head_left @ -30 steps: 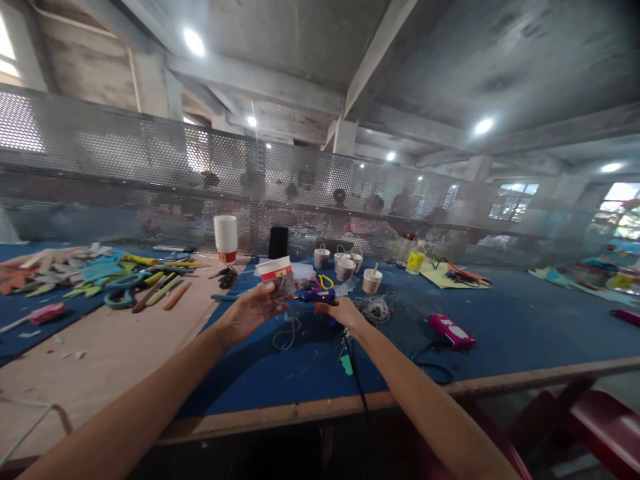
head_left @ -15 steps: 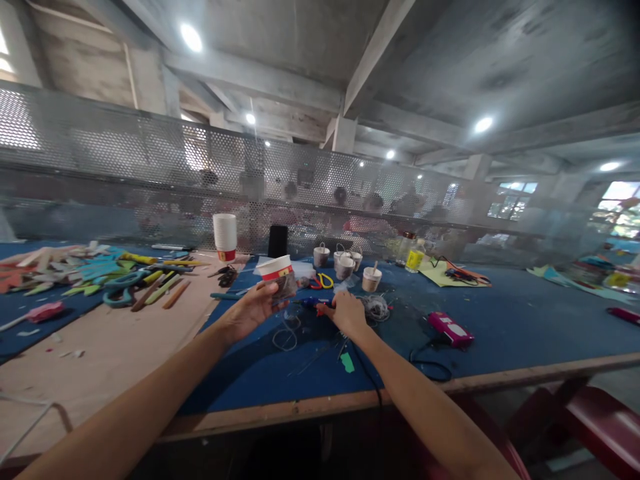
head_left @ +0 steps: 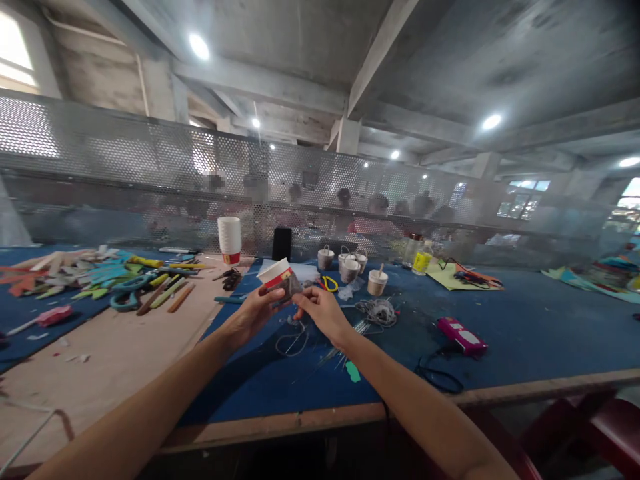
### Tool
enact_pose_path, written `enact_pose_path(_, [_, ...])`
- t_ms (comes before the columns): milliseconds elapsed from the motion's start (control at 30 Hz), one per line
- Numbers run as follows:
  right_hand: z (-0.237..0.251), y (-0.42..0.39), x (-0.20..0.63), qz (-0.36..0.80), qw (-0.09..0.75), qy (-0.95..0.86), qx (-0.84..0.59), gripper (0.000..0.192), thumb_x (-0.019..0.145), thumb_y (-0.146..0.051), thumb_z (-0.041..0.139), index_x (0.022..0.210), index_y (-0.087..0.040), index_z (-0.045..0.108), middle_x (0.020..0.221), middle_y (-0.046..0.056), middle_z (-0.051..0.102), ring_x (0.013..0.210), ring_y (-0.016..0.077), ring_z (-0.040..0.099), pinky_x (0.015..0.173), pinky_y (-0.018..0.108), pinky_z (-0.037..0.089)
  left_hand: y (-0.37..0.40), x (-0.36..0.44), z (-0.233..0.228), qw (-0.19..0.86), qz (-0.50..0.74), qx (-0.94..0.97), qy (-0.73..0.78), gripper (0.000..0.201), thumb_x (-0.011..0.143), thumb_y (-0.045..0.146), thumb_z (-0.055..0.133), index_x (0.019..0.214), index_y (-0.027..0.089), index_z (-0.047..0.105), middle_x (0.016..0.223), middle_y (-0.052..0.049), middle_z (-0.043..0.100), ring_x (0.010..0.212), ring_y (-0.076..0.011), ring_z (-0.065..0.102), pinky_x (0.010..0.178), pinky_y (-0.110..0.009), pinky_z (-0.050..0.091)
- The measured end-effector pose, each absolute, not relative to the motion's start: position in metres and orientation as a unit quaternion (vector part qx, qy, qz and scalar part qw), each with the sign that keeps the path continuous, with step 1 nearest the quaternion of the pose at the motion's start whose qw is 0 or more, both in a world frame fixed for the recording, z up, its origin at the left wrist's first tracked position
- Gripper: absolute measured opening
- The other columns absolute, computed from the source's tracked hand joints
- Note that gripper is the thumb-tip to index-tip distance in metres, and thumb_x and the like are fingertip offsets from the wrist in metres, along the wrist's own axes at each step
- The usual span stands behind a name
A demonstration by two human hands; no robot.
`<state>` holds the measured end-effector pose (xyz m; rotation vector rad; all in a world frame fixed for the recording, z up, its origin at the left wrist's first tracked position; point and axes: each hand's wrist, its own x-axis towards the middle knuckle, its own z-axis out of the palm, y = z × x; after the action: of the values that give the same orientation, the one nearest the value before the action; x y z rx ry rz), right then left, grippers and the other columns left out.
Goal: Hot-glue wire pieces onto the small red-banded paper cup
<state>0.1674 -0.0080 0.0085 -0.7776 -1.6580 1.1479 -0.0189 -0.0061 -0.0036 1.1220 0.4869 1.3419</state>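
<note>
My left hand [head_left: 257,310] is closed around a tilted paper cup [head_left: 276,272], white and red at the top. Grey-brown cord [head_left: 289,288] is wrapped round the cup's lower part. My right hand [head_left: 320,310] pinches beside the cup's base, seemingly on the loose cord; its fingertips are partly hidden. A thin loop of cord [head_left: 293,353] hangs or lies below both hands. Right of them rests a tangled heap of grey cord [head_left: 377,312]. Thin clear sticks [head_left: 345,347] lie partly behind my right wrist.
Several cord-covered cups [head_left: 349,269] and a cup with a stick [head_left: 377,283] stand behind. Stacked paper cups [head_left: 230,239], a phone [head_left: 282,244], scissors [head_left: 127,292] and felt pieces [head_left: 95,270] are left. A yellow-labelled bottle [head_left: 423,260] and magenta device [head_left: 463,335] are right.
My right hand has left the blue tool with a red part and moved left to the cup. The blue tool no longer shows. The cup is tilted more; the view has shifted slightly.
</note>
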Motion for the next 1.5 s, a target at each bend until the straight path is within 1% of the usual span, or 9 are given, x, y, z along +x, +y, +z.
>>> enact_pose_path(200, [0.015, -0.004, 0.182, 0.366, 0.522, -0.693, -0.336, 0.036, 0.089, -0.054, 0.064, 0.087, -0.019, 0.067, 0.066, -0.002, 0.067, 0.069, 0.0159, 0.067, 0.073, 0.026, 0.052, -0.001, -0.020, -0.008, 0.623, 0.564, 0.485, 0.242, 0.034, 0.081, 0.021, 0.079, 0.115, 0.018, 0.075, 0.122, -0.011, 0.075, 0.113, -0.0267, 0.069, 0.094, -0.034, 0.054])
enact_pose_path(333, [0.018, -0.005, 0.185, 0.390, 0.526, -0.677, -0.336, 0.035, 0.086, -0.054, 0.068, 0.088, -0.019, 0.065, 0.065, -0.003, 0.064, 0.063, 0.0137, 0.064, 0.067, 0.024, 0.050, 0.001, -0.021, -0.012, 0.629, 0.558, 0.483, 0.245, 0.036, 0.080, 0.022, 0.080, 0.116, 0.018, 0.075, 0.125, -0.012, 0.074, 0.113, -0.0272, 0.069, 0.090, -0.033, 0.056])
enact_pose_path(433, [0.016, -0.004, 0.186, 0.415, 0.491, -0.691, -0.330, 0.034, 0.084, -0.052, 0.071, 0.092, -0.019, 0.066, 0.062, -0.005, 0.060, 0.053, 0.0107, 0.056, 0.056, 0.022, 0.046, -0.001, -0.021, -0.010, 0.626, 0.563, 0.478, 0.249, 0.037, 0.079, 0.023, 0.082, 0.114, 0.018, 0.075, 0.120, -0.012, 0.076, 0.110, -0.0269, 0.070, 0.091, -0.034, 0.055])
enact_pose_path(500, [0.015, -0.004, 0.187, 0.407, 0.476, -0.710, -0.322, 0.032, 0.084, -0.050, 0.072, 0.090, -0.019, 0.069, 0.062, -0.005, 0.058, 0.052, 0.0101, 0.053, 0.054, 0.022, 0.044, -0.004, -0.019, -0.007, 0.620, 0.565, 0.478, 0.260, 0.037, 0.077, 0.026, 0.083, 0.112, 0.016, 0.076, 0.117, -0.012, 0.077, 0.109, -0.0271, 0.070, 0.091, -0.034, 0.054])
enact_pose_path(633, [0.018, -0.005, 0.189, 0.367, 0.504, -0.714, -0.318, 0.027, 0.083, -0.047, 0.072, 0.083, -0.020, 0.071, 0.063, -0.004, 0.059, 0.058, 0.0123, 0.055, 0.058, 0.023, 0.045, -0.010, -0.016, 0.000, 0.618, 0.554, 0.480, 0.286, 0.037, 0.077, 0.032, 0.083, 0.110, 0.016, 0.076, 0.119, -0.013, 0.076, 0.115, -0.0307, 0.067, 0.091, -0.036, 0.054])
enact_pose_path(767, [0.022, -0.002, 0.191, 0.342, 0.557, -0.684, -0.325, 0.025, 0.084, -0.046, 0.070, 0.082, -0.021, 0.069, 0.071, -0.001, 0.066, 0.070, 0.0162, 0.063, 0.071, 0.027, 0.050, -0.016, -0.015, 0.004, 0.626, 0.525, 0.498, 0.290, 0.040, 0.081, 0.035, 0.078, 0.117, 0.019, 0.075, 0.128, -0.013, 0.072, 0.125, -0.0335, 0.061, 0.094, -0.039, 0.052])
enact_pose_path(900, [0.022, 0.001, 0.191, 0.344, 0.580, -0.662, -0.327, 0.024, 0.084, -0.045, 0.068, 0.083, -0.021, 0.070, 0.080, 0.002, 0.072, 0.081, 0.0198, 0.068, 0.080, 0.030, 0.052, -0.018, -0.015, 0.003, 0.635, 0.504, 0.513, 0.281, 0.041, 0.082, 0.034, 0.077, 0.119, 0.018, 0.074, 0.129, -0.014, 0.072, 0.124, -0.0335, 0.061, 0.095, -0.041, 0.051])
enact_pose_path(1267, [0.015, 0.003, 0.187, 0.353, 0.586, -0.646, -0.339, 0.023, 0.083, -0.045, 0.068, 0.082, -0.022, 0.069, 0.079, 0.001, 0.071, 0.081, 0.0209, 0.069, 0.079, 0.031, 0.052, -0.021, -0.014, 0.005, 0.642, 0.493, 0.527, 0.259, 0.042, 0.084, 0.033, 0.074, 0.123, 0.018, 0.073, 0.130, -0.013, 0.071, 0.126, -0.0343, 0.059, 0.099, -0.043, 0.050])
enact_pose_path(1500, [0.016, 0.002, 0.188, 0.346, 0.587, -0.650, -0.337, 0.022, 0.083, -0.044, 0.068, 0.079, -0.022, 0.068, 0.077, 0.000, 0.069, 0.078, 0.0196, 0.067, 0.077, 0.030, 0.052, -0.014, -0.018, -0.002, 0.652, 0.484, 0.535, 0.234, 0.042, 0.088, 0.030, 0.070, 0.128, 0.020, 0.071, 0.133, -0.013, 0.070, 0.123, -0.0299, 0.062, 0.099, -0.038, 0.050])
